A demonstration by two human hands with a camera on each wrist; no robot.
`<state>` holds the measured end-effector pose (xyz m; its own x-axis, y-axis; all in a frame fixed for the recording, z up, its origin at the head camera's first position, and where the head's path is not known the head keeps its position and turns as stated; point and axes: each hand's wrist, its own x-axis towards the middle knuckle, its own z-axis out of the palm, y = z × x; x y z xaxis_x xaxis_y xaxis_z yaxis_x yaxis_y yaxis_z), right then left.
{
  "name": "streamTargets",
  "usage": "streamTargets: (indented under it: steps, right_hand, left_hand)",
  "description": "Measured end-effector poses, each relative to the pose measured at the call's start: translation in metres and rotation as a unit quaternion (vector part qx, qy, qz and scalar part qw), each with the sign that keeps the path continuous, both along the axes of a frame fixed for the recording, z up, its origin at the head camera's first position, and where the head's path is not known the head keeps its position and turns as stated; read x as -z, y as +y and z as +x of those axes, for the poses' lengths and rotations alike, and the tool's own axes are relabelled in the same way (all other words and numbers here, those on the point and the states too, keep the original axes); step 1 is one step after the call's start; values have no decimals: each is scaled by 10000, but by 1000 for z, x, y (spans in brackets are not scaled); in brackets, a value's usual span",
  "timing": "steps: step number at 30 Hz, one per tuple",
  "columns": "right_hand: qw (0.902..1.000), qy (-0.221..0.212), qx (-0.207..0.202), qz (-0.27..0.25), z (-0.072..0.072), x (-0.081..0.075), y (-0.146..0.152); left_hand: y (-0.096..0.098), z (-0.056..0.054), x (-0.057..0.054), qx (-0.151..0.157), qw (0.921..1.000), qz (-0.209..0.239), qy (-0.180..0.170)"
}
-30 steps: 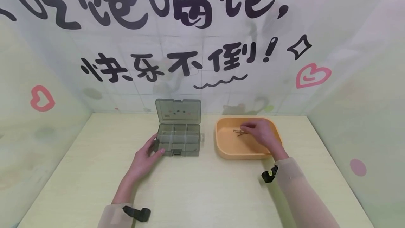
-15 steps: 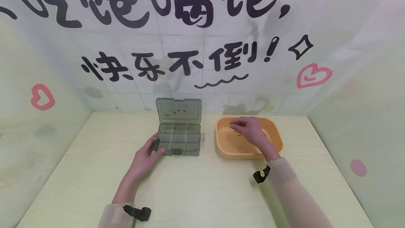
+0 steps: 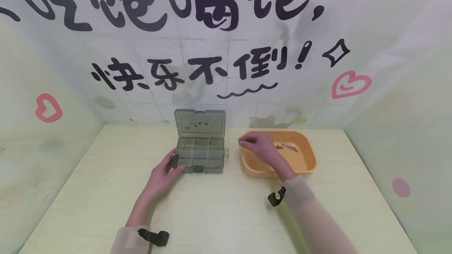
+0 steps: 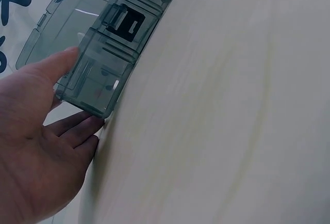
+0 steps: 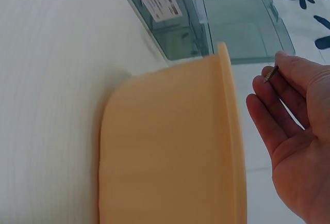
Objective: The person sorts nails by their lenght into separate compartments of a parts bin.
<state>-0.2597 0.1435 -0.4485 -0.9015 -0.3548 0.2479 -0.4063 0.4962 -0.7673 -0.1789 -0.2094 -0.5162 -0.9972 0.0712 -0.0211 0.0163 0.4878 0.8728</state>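
Observation:
A grey see-through compartment box (image 3: 199,154) stands on the table with its lid (image 3: 200,122) raised at the back. My left hand (image 3: 160,176) holds the box by its left side, the thumb (image 4: 62,64) over the front corner and the fingers along the side. Above the left rim of the orange tray (image 3: 263,173) is my right hand (image 3: 261,147), pinching a small screw (image 5: 270,74) between thumb and fingertips. Several long thin screws (image 3: 290,147) lie in the tray, some partly hidden by the right hand.
A white printed sheet (image 3: 226,101) with large black writing rises behind the table (image 3: 219,211). Similar sheets stand on both sides. The tray sits to the right of the box with a narrow gap between them, where the box's side latch (image 3: 226,153) sticks out.
My right hand has moved left across the tray to its left rim, carrying the screw and uncovering the screws lying behind it. The left hand and the box have stayed put.

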Motion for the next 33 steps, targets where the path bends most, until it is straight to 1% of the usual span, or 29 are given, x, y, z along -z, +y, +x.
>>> streamTargets:
  steps: [6,10,13,20,28,33]
  right_hand:
    - [9992,-33,-397,12,2,2,-21]
    - [9972,-402,-622,-112,7,4,-34]
    - [9959,-557,-714,-87,11,7,-42]
    - [9970,-338,-692,96,15,11,-60]
    - [9952,-301,-816,443,14,18,-73]
    - [9948,-75,-849,563,12,22,-76]
  left_hand:
    - [-2,0,-2,-5,10000,37,2]
    - [-2,0,1,13,10000,32,21]
    - [-1,1,3,27,10000,50,40]
    - [1,1,4,20,9999,62,97]
    - [1,1,3,25,10000,-22,-6]
    - [0,0,2,13,10000,-33,9]
